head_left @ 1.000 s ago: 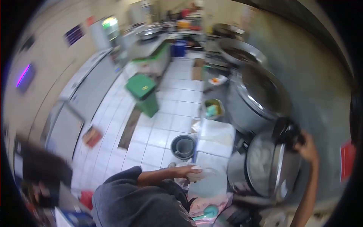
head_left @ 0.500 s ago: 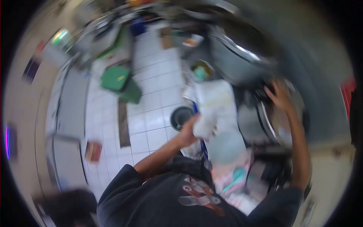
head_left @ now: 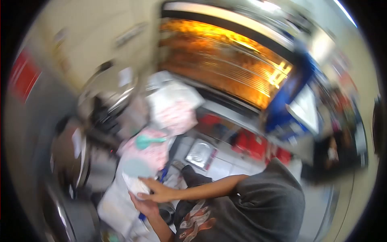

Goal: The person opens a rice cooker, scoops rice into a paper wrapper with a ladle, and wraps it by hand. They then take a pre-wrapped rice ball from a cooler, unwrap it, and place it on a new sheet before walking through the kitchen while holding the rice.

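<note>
A white bundle, like a cloth or bag (head_left: 135, 184), lies between my two hands over the counter. My left hand (head_left: 146, 206) is wrapped round its lower edge, coming up from the bottom. From the right, my right hand (head_left: 158, 191) reaches across, fingers spread over the bundle's near side. Just beyond my hands is a pale green round patch (head_left: 138, 166). A mint-green scoop-like tool (head_left: 148, 141) rests on pink-and-white sheets or bags (head_left: 155, 155). The picture is blurred, so the bundle's exact nature is unclear.
Large metal pots (head_left: 68, 157) line the left side, with a lidded cooker (head_left: 109, 90) farther back. A glowing glass-fronted oven (head_left: 217, 56) stands ahead. Red items (head_left: 252, 145) lie low beneath it, near a silver tray (head_left: 201, 154). A blue rack (head_left: 290, 97) stands right.
The view has swung from the tiled floor and green bin toward the oven. My right hand has left the pot area and come to the white bundle in my left hand.
</note>
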Motion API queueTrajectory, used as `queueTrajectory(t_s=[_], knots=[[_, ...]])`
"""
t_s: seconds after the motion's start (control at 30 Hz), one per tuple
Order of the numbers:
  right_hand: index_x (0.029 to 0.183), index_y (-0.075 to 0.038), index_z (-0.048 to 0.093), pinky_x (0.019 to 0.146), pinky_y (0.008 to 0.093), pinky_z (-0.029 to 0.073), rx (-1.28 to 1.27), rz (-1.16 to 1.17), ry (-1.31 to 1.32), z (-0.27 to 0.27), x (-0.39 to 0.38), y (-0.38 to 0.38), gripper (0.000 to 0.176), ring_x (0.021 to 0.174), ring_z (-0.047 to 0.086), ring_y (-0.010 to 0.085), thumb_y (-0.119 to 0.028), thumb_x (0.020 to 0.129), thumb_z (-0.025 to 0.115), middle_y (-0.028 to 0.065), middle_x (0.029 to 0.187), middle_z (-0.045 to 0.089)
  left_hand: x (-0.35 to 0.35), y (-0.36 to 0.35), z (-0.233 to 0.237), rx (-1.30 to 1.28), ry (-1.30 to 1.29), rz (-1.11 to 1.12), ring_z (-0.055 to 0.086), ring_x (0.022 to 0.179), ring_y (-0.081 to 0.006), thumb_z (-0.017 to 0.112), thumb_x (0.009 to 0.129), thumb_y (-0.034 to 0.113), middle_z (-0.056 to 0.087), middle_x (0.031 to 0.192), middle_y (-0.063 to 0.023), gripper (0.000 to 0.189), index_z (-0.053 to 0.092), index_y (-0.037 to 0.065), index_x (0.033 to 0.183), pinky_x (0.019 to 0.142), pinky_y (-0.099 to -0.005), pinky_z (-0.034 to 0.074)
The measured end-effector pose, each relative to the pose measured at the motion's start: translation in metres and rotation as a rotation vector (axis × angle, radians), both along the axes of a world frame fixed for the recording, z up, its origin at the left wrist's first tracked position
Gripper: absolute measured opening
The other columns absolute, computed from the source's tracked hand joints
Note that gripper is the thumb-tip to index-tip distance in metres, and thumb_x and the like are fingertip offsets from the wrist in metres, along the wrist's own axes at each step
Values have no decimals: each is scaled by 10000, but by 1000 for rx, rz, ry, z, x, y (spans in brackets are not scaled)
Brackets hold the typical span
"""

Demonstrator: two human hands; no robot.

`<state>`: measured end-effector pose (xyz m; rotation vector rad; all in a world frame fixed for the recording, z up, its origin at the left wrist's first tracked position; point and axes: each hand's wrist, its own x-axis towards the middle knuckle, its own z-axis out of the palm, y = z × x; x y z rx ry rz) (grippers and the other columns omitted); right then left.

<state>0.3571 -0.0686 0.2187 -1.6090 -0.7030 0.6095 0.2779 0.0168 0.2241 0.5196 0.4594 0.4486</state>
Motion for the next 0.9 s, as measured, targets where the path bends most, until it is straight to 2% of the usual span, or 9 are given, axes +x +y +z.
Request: queueTrajectory(t_s=[0.07, 0.13, 0.23, 0.33, 0.37, 0.47, 0.63, 0.7, 0.9], knots=[[1446, 115, 282, 1051, 450, 367, -2, -228, 21, -6, -13, -21, 894, 1222, 485, 423, -540, 909, 568, 342, 1406, 410, 19, -16, -22, 28, 57, -183, 472, 1280, -297, 379, 1019, 460, 481, 1398, -136, 602, 372, 32, 1442, 1095, -438, 367], [1456, 105, 266, 1046, 448, 378, -136, -435, 0, -31, -17, -30, 873, 1224, 489, 425, -520, 921, 559, 336, 1381, 426, 29, -31, -50, 110, 108, -247, 475, 1276, -297, 368, 1018, 477, 485, 1390, -139, 610, 377, 35, 1439, 1091, -435, 370], [1460, 54, 314, 1031, 451, 392, -116, -479, 89, -30, -12, -72, 790, 1217, 493, 429, -452, 919, 589, 319, 1343, 452, 43, -65, -36, 60, 170, -350, 482, 1271, -300, 338, 1018, 491, 485, 1387, -140, 612, 387, 44, 1434, 1078, -435, 390], [1420, -8, 429, 1011, 442, 411, -162, -596, -171, 5, -23, -102, 665, 1186, 516, 418, -368, 899, 632, 278, 1297, 481, 56, -72, -21, -24, 83, -484, 492, 1262, -302, 331, 1008, 506, 487, 1379, -142, 621, 396, 53, 1428, 1059, -438, 415], [1326, -31, 542, 962, 442, 436, -102, -669, -228, 4, -22, -101, 565, 1119, 549, 396, -315, 856, 677, 232, 1238, 524, 54, -73, -15, -36, 135, -495, 498, 1256, -309, 335, 999, 511, 485, 1376, -143, 627, 395, 61, 1430, 1045, -437, 433], [1239, -17, 589, 904, 447, 453, -87, -655, -261, 5, -15, -100, 508, 1045, 564, 382, -285, 824, 708, 199, 1174, 554, 57, -63, -27, 52, 139, -479, 508, 1244, -305, 333, 995, 521, 493, 1358, -136, 636, 390, 63, 1434, 1045, -440, 435], [913, -11, 536, 800, 438, 464, 75, -656, -254, 32, -21, -99, 287, 951, 553, 382, -172, 794, 742, 174, 967, 520, 54, -53, -10, -24, 100, -389, 534, 1188, -268, 473, 962, 535, 513, 1307, -121, 650, 423, 40, 1379, 1010, -403, 464], [889, -12, 523, 783, 434, 464, 184, -680, -284, 25, -24, -94, 283, 938, 550, 374, -168, 794, 739, 171, 974, 516, 50, -51, -3, 86, 140, -362, 545, 1156, -242, 559, 938, 528, 540, 1246, -122, 656, 438, 22, 1337, 970, -370, 482], [869, -26, 501, 653, 380, 451, 170, -587, -98, -3, -30, -87, 293, 702, 559, 255, -145, 770, 749, 109, 764, 520, 40, -46, -16, 63, 7, -202, 474, 1286, -283, 448, 988, 533, 440, 1455, -153, 707, 333, 10, 1449, 1059, -429, 407]])
